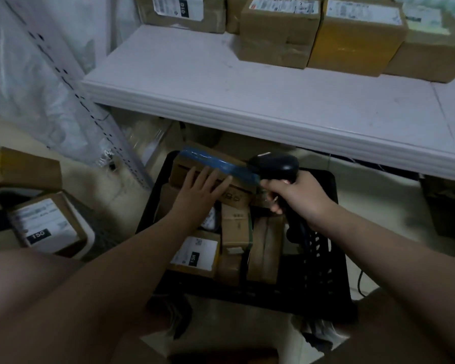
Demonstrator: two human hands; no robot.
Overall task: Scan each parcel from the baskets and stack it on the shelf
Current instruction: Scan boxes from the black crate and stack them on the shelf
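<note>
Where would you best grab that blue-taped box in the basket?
Probably from above, a grip across its narrow width: the blue-taped box lies on top of the other parcels in the black basket, upper face exposed. The left hand rests flat on it; the right hand holds the scanner.

Lighting's looking dim, and a pale tiled floor [373, 211] is showing under the white shelf [247, 98]. A slotted white upright [74, 85] is running down the left, clear plastic sheeting [16, 82] hanging behind it.

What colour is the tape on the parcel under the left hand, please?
Blue, on the brown parcel that the left hand rests on; the head view shows it.
</note>
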